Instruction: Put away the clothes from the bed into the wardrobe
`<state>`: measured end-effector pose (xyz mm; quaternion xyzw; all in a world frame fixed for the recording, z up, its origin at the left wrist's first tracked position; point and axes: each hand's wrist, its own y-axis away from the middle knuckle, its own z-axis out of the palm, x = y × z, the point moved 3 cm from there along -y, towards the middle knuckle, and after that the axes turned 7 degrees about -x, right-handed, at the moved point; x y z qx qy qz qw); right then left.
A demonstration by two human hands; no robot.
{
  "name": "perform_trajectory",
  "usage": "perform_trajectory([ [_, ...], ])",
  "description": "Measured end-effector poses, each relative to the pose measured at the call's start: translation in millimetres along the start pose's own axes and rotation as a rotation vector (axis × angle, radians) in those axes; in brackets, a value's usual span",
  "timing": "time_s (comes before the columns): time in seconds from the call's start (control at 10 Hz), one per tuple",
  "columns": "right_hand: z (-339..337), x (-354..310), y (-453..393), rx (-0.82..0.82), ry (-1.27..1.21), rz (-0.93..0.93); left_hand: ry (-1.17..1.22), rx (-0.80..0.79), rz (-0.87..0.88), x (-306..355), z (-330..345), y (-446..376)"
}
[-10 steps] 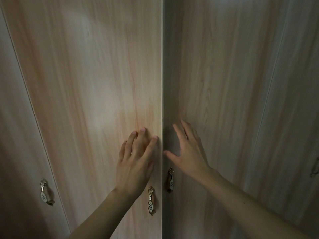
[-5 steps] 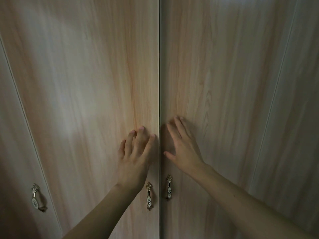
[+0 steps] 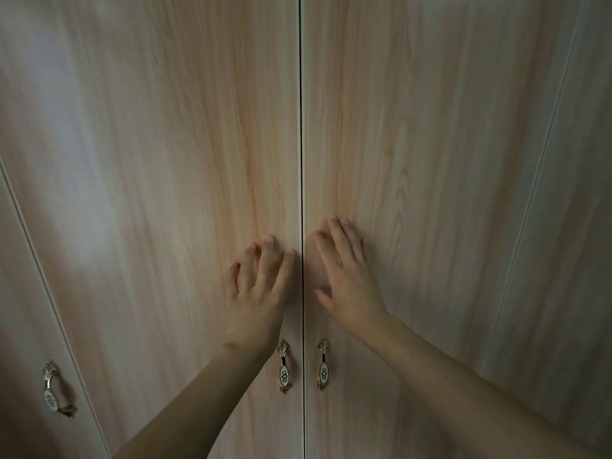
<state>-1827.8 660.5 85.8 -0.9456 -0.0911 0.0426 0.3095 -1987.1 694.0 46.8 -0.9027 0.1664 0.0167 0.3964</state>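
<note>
Wardrobe [image 3: 149, 160] fills the view, its two middle doors meeting at a thin seam. No clothes or bed show here, so where the clothes lie I cannot tell. Left hand [image 3: 256, 299] and right hand [image 3: 347, 286] press flat on either side of the seam, fingers straight, holding nothing. Handles [image 3: 284, 367] sit just below, untouched. Looks like the closing step, task near done.

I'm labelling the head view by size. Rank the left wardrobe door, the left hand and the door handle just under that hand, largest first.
1. Left wardrobe door.
2. Left hand, pressed flat on that door.
3. Door handle, clearly the smallest.
</note>
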Motion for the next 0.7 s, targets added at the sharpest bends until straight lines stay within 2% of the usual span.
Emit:
perform_trajectory([
  [0.3, -5, -2, 1, -0.016, 0.024, 0.013, -0.037, -0.113, 0.015, 0, -10, -2],
  [0.4, -8, -6, 4, -0.042, -0.026, 0.013, -0.005, -0.228, 0.010, -4, -21, -2],
  [0.5, -9, -8, 13, -0.090, -0.079, 0.022, 0.069, -0.358, 0.084, -9, -33, 1],
  [0.6, -22, -15, 27, -0.115, -0.099, 0.039, 0.222, -0.394, 0.088, -19, -51, 6],
  [0.7, -32, -18, 38, -0.107, -0.111, 0.068, 0.262, -0.442, -0.034, -29, -56, 14],
])
